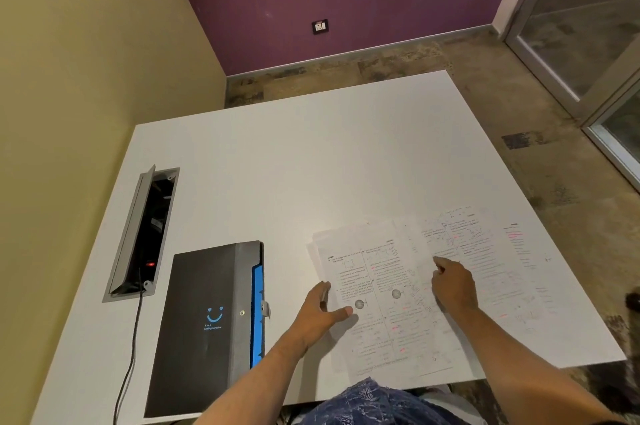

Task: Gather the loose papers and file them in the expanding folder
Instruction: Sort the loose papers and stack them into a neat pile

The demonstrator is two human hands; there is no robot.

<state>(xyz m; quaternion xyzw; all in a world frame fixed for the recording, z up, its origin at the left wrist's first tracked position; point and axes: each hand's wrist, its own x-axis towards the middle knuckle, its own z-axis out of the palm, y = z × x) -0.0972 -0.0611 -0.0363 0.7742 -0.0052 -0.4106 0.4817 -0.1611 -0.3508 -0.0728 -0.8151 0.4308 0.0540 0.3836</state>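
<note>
Both hands, left (317,313) and right (453,286), seemingly press the papers (391,289) flat

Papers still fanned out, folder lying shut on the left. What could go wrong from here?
1. The papers overlap loosely; the left hand at their left edge and the right hand pressing on top may crease sheets or square them unevenly.
2. The rightmost sheet lies beyond both hands and could be missed.
3. The near sheets reach the table edge and may slip off.
4. The folder looks closed; it likely needs a free hand.
</note>
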